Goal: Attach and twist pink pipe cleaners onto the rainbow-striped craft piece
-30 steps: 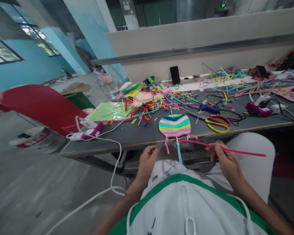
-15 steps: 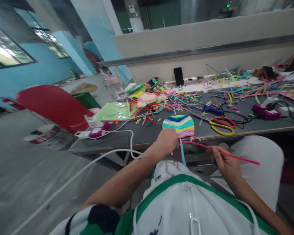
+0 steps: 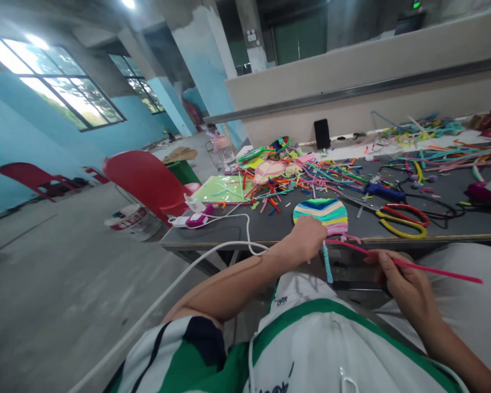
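A round piece covered in striped rows of pipe cleaner (image 3: 326,210) lies at the table's front edge. Against its lower left part is my left hand (image 3: 308,238), closed, its fingertips hidden beneath. From that hand a red pipe cleaner (image 3: 437,269) runs right, pinched midway between the thumb and fingers of my right hand (image 3: 407,281); its free end sticks out beyond. A twisted light blue strand (image 3: 328,262) hangs below the edge by my left hand. Pink ends (image 3: 349,238) stick out at the piece's lower right.
Red-and-yellow-handled scissors (image 3: 401,221) and a blue glue gun (image 3: 384,191) lie right of the piece. Behind are heaped pipe cleaner scraps (image 3: 278,177) and an upright phone (image 3: 322,134). A white cable (image 3: 188,271) loops off the left edge near my forearm. Red chair (image 3: 141,177) at left.
The view has swung left, so everything sits further right. My hands keep the same hold, with the red pipe cleaner still stretched between them.
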### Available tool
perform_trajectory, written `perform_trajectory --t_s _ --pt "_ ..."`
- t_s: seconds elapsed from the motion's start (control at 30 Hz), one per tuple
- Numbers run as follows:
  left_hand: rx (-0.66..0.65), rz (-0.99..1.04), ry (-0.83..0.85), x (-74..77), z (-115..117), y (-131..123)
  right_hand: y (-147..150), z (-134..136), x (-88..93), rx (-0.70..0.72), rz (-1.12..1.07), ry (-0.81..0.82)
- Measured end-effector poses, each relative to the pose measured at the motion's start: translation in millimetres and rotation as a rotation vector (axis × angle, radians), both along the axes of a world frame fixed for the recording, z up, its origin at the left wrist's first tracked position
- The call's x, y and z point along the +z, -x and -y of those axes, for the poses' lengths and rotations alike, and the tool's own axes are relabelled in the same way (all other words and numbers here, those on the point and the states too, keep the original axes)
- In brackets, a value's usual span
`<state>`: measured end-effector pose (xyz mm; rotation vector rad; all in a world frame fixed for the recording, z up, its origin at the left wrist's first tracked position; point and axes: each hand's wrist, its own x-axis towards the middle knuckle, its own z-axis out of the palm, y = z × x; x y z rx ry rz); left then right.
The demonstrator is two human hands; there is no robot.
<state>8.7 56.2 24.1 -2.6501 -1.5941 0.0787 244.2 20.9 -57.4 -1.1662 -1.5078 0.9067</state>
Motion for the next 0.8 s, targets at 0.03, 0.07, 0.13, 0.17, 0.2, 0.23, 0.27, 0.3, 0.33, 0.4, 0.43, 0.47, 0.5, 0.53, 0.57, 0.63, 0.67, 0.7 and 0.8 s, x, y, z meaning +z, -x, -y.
perform_trajectory --t_s 0.03,0.07,0.13,0.17,0.2,0.23,0.27,0.3,0.33,0.4,0.43,0.47,0.5,0.53,0.57,0.63,0.67,0.7,0.8 --pt "-0.003 0.009 -0.009 -1.2 0.1 0.2 1.4 0.0 1.4 0.007 0.010 0.041" --pt "-0.003 0.018 -0.014 -2.5 0.2 0.3 3.0 0.2 3.2 0.016 0.007 0.079" --pt "0.015 0.029 -0.008 -5.1 0.6 -0.3 6.4 0.8 7.7 0.029 -0.033 0.134" --pt "0.027 0.028 -0.007 -6.0 1.1 -0.7 8.1 0.9 10.4 0.034 -0.057 0.152" --pt "0.042 0.016 -0.006 -6.6 1.7 -1.2 9.7 1.0 13.2 0.038 -0.077 0.164" --pt "0.051 0.000 -0.008 -7.0 2.5 -1.8 11.1 0.9 16.0 0.040 -0.090 0.173" --pt "0.054 -0.019 -0.017 -7.3 3.4 -2.3 12.3 0.6 18.8 0.041 -0.095 0.177" --pt "0.051 -0.038 -0.028 -7.6 4.4 -2.8 13.2 0.2 21.3 0.044 -0.096 0.179" --pt "0.045 -0.052 -0.037 -8.0 5.1 -3.3 13.8 -0.4 23.5 0.049 -0.096 0.179" --pt "0.041 -0.062 -0.046 -9.1 5.6 -4.1 14.2 -1.6 26.6 0.058 -0.093 0.177" --pt "0.046 -0.063 -0.046 -9.7 5.2 -4.3 14.1 -2.1 27.3 0.063 -0.089 0.173" --pt "0.057 -0.065 -0.038 -10.0 4.3 -4.4 13.9 -2.5 27.5 0.068 -0.080 0.162" --pt "0.072 -0.066 -0.025 -10.0 3.1 -4.3 13.8 -2.7 27.0 0.074 -0.065 0.146" --pt "0.092 -0.066 -0.009 -9.6 1.6 -3.9 14.0 -2.8 26.0 0.078 -0.045 0.128" --pt "0.116 -0.064 0.013 -8.8 0.1 -3.3 14.7 -2.6 24.3 0.081 -0.021 0.109" --pt "0.160 -0.045 0.044 -6.6 -2.1 -1.5 18.9 -1.6 19.5 0.100 0.006 0.091" --pt "0.172 -0.031 0.046 -5.5 -2.3 -0.6 22.7 -0.8 16.6 0.124 -0.013 0.101" --pt "0.176 -0.020 0.037 -4.7 -1.9 0.1 27.6 0.1 13.8 0.150 -0.062 0.122" --pt "0.151 0.001 -0.037 -5.0 3.4 0.4 46.3 3.4 7.6 0.239 -0.301 0.232"
